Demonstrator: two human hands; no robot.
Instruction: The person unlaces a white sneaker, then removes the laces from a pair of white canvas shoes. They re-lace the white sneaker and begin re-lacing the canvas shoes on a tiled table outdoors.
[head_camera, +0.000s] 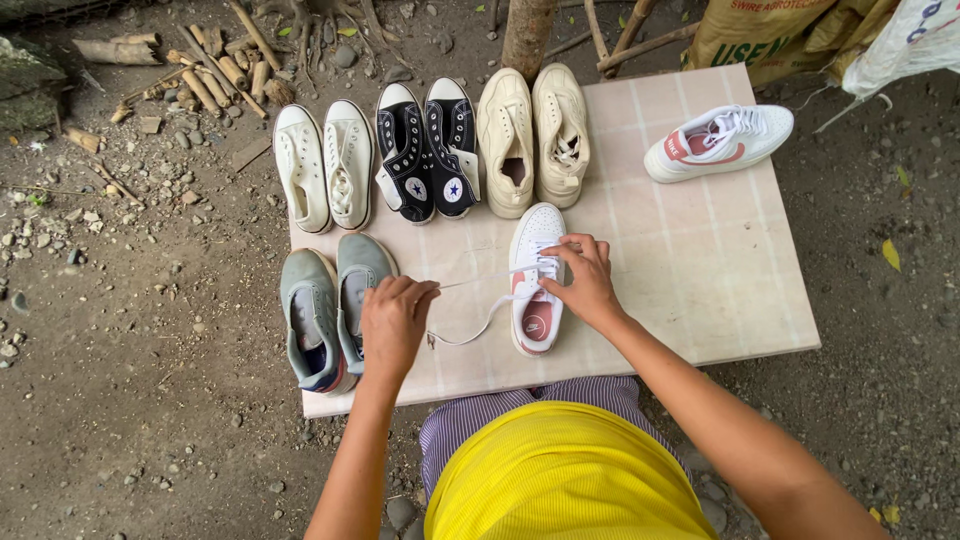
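Our left hand (395, 325) fingers pinch a white lace (480, 276) taut; our right hand (583, 283) fingers grip the white sneaker (534, 235) on the surface (700, 270).

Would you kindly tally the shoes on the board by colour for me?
White canvas sneakers: 2
Black high-top sneakers: 2
Cream leather shoes: 2
Grey-green sneakers: 2
White sneakers with pink trim: 2
Total: 10
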